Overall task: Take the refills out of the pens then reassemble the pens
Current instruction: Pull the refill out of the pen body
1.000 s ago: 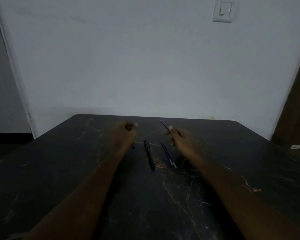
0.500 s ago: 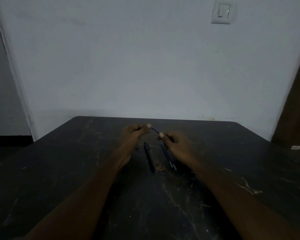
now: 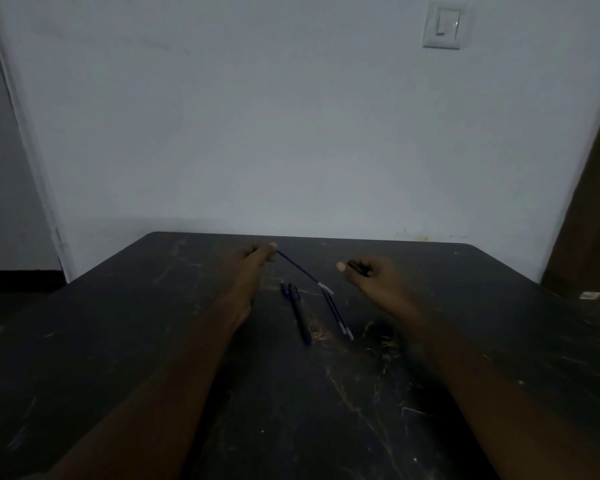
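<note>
- On the dark scratched table (image 3: pixel 326 410), both forearms reach forward, hands raised just above the surface near its far half
- left hand (image 3: pixel 257 258) pinches the far end of a thin blue refill (image 3: pixel 297 267) between thumb and fingertips; the refill slants down to the right, its pale tip low near the table
- right hand (image 3: pixel 371 275) is curled around a short dark pen barrel (image 3: pixel 355 265), whose end pokes out beside the thumb
- the two hands are well apart, the refill's tip between them
- a black pen (image 3: pixel 300 313) lies on the table between the forearms, with a small blue piece (image 3: pixel 284 288) just beside its far end
- two more blue refills (image 3: pixel 338 315) lie side by side just right of the pen
- a light switch (image 3: pixel 442 25) is on the pale wall behind
</note>
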